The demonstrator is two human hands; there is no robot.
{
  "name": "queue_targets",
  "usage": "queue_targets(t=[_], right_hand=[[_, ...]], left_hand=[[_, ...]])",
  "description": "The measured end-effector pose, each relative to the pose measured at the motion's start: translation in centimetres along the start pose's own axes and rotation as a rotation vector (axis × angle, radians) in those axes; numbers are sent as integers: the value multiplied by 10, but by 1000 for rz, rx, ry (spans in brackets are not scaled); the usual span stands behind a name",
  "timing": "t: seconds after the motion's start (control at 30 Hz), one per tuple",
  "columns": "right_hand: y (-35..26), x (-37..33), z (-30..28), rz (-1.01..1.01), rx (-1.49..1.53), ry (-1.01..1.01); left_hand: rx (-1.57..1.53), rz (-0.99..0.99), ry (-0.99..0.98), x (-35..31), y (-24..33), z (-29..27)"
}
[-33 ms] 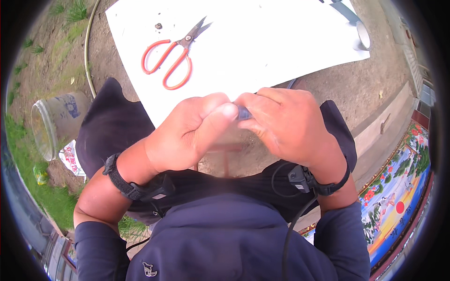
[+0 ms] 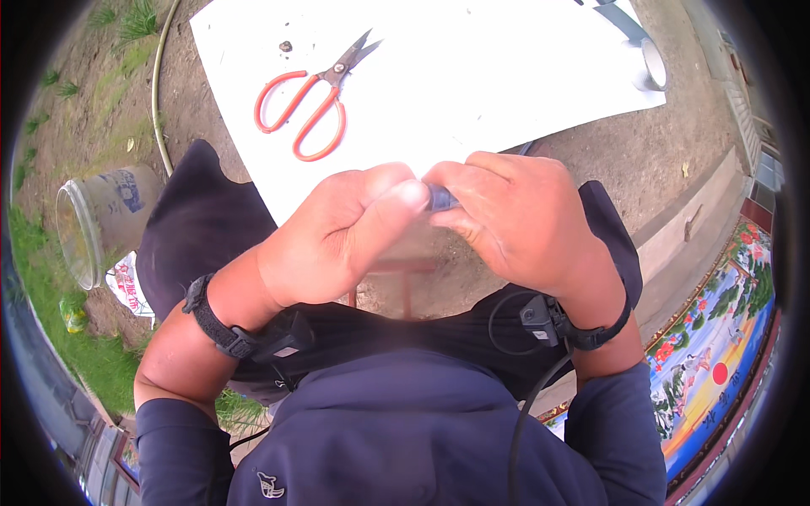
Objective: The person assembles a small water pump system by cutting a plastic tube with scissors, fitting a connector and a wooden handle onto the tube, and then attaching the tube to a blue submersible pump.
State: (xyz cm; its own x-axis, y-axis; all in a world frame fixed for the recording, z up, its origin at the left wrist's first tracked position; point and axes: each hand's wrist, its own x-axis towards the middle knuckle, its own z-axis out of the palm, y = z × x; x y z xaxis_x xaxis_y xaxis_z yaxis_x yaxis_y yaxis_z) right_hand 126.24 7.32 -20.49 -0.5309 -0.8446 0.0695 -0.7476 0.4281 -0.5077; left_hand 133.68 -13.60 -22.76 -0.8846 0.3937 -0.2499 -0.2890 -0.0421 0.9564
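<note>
Above the near edge of a white-topped table [image 2: 472, 84], my two hands meet fingertip to fingertip. My left hand [image 2: 342, 223] is closed, its thumb pressed against one end of a small dark grey-blue rounded piece [image 2: 441, 198]. The fingers of my right hand [image 2: 519, 215] pinch the same piece from the other side. Most of it is hidden by my fingers, so its kind cannot be made out. Scissors [image 2: 337, 74] with orange-red handles lie on the tabletop beyond my left hand, blades slightly parted and pointing away.
A roll of grey tape or strip [image 2: 653, 66] stands at the table's far right. Small dark crumbs [image 2: 285, 47] lie near the scissors. On the left are a cloudy plastic bucket [image 2: 105, 215] on its side and a hose [image 2: 157, 93]. A colourful painted panel [image 2: 713, 363] is at right.
Both hands have shifted very slightly, the right a little up and to the right, and a bit more of the dark piece shows between them. The scissors lie where they were.
</note>
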Motion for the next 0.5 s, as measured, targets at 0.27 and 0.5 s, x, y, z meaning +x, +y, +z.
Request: queue_targets(t=[0.27, 0.5], right_hand=[[6, 1, 0, 20, 223, -5], [14, 2, -1, -9, 544, 23]], left_hand=[[407, 380, 70, 4, -11, -11], [740, 453, 51, 4, -4, -20]])
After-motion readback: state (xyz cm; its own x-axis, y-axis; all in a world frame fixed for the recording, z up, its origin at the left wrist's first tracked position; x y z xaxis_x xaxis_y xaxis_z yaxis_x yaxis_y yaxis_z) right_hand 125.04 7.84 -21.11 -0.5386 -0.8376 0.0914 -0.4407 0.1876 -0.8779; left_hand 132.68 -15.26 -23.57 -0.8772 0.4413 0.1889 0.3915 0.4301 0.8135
